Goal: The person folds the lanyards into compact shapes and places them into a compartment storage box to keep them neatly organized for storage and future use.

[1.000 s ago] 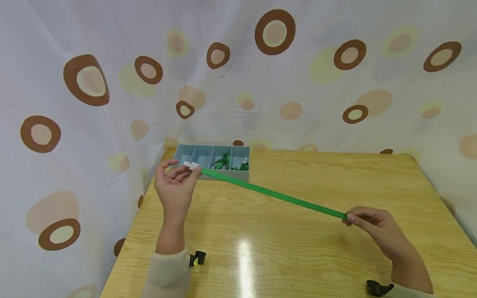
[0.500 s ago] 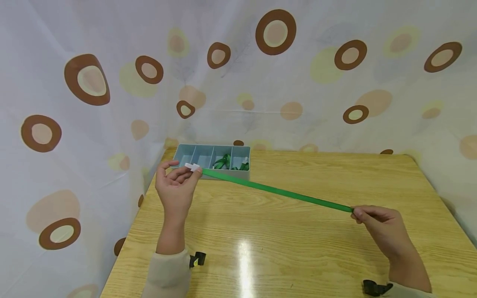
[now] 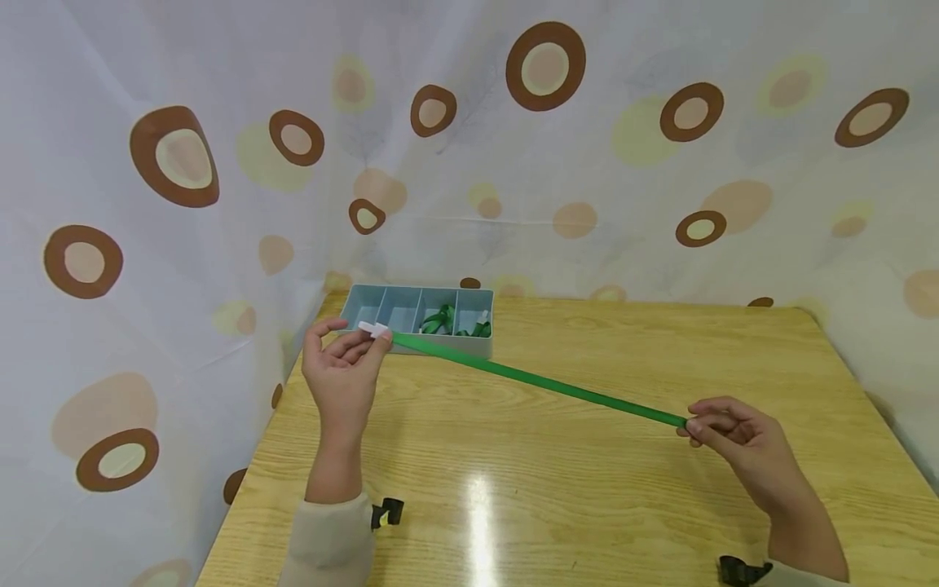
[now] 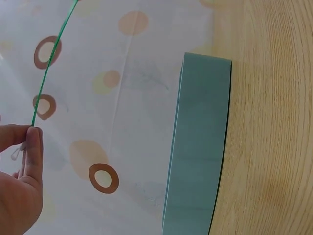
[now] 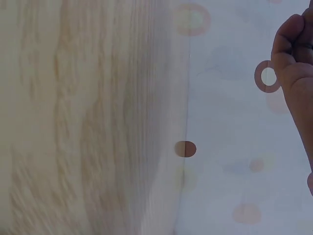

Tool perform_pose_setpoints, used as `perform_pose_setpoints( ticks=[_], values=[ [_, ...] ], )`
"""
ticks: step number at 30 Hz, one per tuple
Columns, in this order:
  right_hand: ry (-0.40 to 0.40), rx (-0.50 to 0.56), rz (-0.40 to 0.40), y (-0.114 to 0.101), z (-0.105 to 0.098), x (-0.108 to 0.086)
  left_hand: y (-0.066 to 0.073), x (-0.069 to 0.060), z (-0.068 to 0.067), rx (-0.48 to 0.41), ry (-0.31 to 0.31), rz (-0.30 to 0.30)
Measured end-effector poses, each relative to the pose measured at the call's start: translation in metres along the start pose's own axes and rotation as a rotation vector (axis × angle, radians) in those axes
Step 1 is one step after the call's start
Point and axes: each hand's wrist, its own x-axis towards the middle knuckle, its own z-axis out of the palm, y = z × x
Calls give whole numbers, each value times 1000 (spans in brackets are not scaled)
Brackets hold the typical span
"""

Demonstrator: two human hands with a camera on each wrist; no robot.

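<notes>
A green ribbon (image 3: pixel 535 380) stretches nearly taut above the table, sloping down from left to right. My left hand (image 3: pixel 343 371) pinches its left end between thumb and finger, where a small white piece (image 3: pixel 376 329) sticks out past the fingertips. Its exact kind is unclear. At the other end, thumb and fingers of my right hand (image 3: pixel 744 444) pinch the ribbon. In the left wrist view, the ribbon (image 4: pixel 54 56) runs upward from the left hand (image 4: pixel 24 181). Only part of the right hand (image 5: pixel 298 68) shows in the right wrist view, and the ribbon is hidden there.
Behind the left hand, a blue-grey divided box (image 3: pixel 440 346) stands on the wooden table (image 3: pixel 587 497). Green ribbons (image 3: pixel 438 319) lie in its third compartment from the left, and another green ribbon (image 3: pixel 480 328) with a white piece lies in the rightmost. A patterned curtain (image 3: pixel 623 261) hangs behind.
My right hand moved slightly right and up, then came back left and down, its upper fingers now lifted a little. The left hand shifted slightly left. Both kept their pinch on the ribbon.
</notes>
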Motion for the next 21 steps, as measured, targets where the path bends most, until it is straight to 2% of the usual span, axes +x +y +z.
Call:
perform_pose_setpoints(
  ticks=[6,9,15,21],
  values=[
    [126,-8,2,-2,11,2,1,-3,-1,30,-57,-53],
    [147,-40,28,-3,17,4,3,-5,-1,50,-71,-78],
    [132,-94,12,-10,30,10,4,-9,3,82,-108,-77],
    [69,8,-72,-17,52,21,0,-18,15,86,-156,-85]
  ],
)
